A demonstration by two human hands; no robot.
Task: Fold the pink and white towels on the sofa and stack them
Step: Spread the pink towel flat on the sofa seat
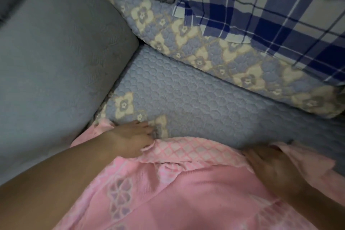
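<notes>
Head camera, looking down at a sofa corner: a pink towel (186,192) with a raised lattice weave lies spread and rumpled across the lower centre and lower right of the frame, on the quilted blue sofa seat (205,102). The left hand (130,136), at lower centre-left, sits at the towel's far edge, its grip closed in a pinch on a turned-up fold of cloth, apparently to draw that edge straight for a fold. The right hand (270,166), at lower right, is blurred; it lies over the towel's far right edge, fingers spread flat on the cloth as far as can be told, likely to pin or smooth that side while the other hand pulls. Whether its fingertips hook the edge cannot be told. One strip of towel along the far edge is already doubled over, showing the diamond pattern; the rest is not yet squared, so the folding looks to be at an early stage. No white towel shows in this view. A grey-blue cushion (56,61) fills the left of the frame, a quilted flowered cushion (186,39) runs diagonally across the upper centre, and a blue-and-white plaid pillow (270,15) rests on it at upper right, all well apart from the towel
</notes>
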